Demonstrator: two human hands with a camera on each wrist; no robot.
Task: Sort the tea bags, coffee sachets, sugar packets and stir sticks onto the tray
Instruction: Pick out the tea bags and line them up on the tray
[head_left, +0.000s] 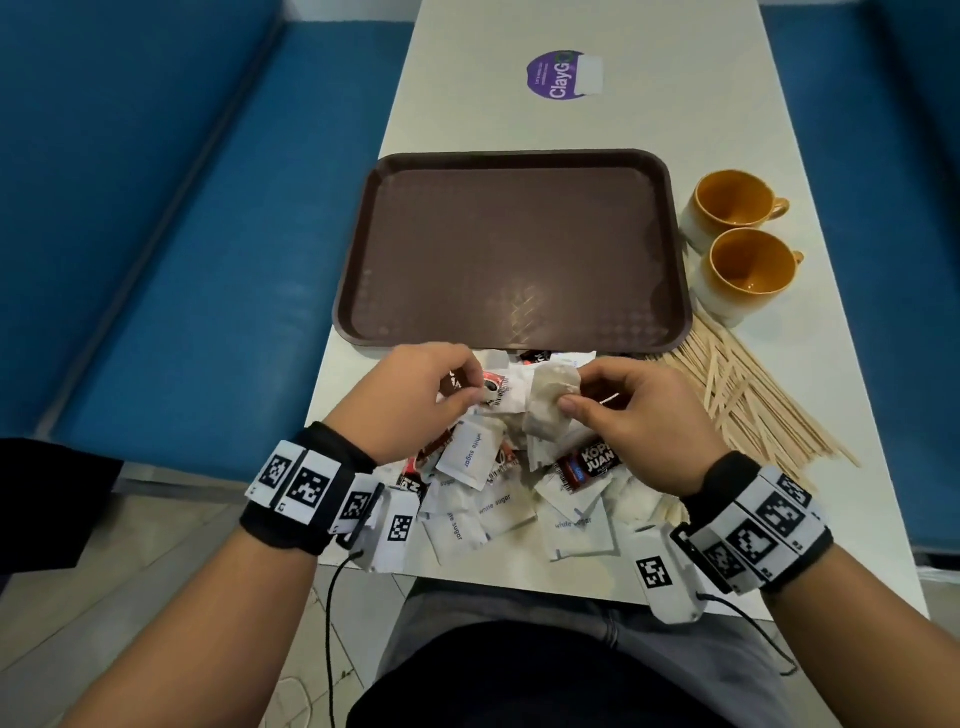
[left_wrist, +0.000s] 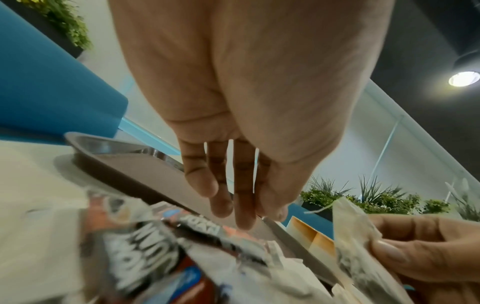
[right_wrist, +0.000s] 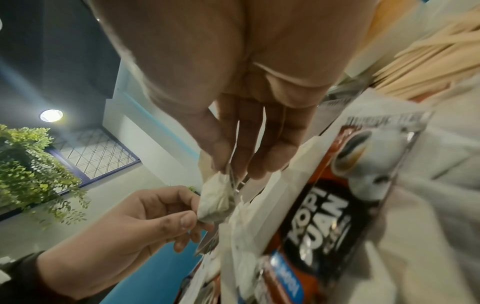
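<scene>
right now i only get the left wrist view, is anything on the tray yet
Observer: No. In the head view nothing lies on the tray; the packets sit in a pile on the table, nearer the person.
Operator: where are the stir sticks
Observer: The stir sticks lie fanned on the table right of the pile, just in front of two orange cups.
Operator: what's my left hand on
Observer: The left hand has its fingertips together beside the tea bag that the right hand pinches; what they pinch I cannot tell.
</scene>
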